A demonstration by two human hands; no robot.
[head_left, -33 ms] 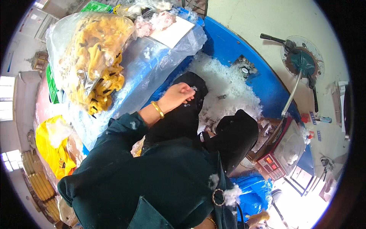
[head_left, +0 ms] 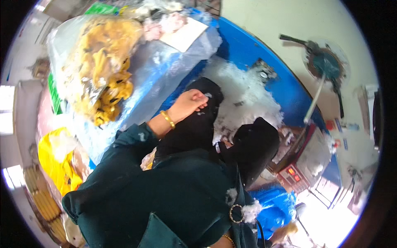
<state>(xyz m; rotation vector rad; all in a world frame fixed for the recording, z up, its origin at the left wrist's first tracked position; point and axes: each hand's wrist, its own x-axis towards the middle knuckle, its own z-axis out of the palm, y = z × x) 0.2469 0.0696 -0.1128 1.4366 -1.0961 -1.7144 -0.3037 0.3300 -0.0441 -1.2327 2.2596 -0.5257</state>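
Red digits (head_left: 291,170) on a scale (head_left: 300,182)
They are shown on its display (head_left: 294,174) at the right, blurred past reading.

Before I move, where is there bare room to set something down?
Mostly on the plastic sheet, between the bag of yellow pieces, the white card and the left hand, though it looks wrinkled. Crowded: right of that hand, where white fluff is heaped, and the card's edge, beside pink fluff.

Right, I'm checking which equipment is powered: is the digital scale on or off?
On: the digital scale shows glowing red digits on its display.
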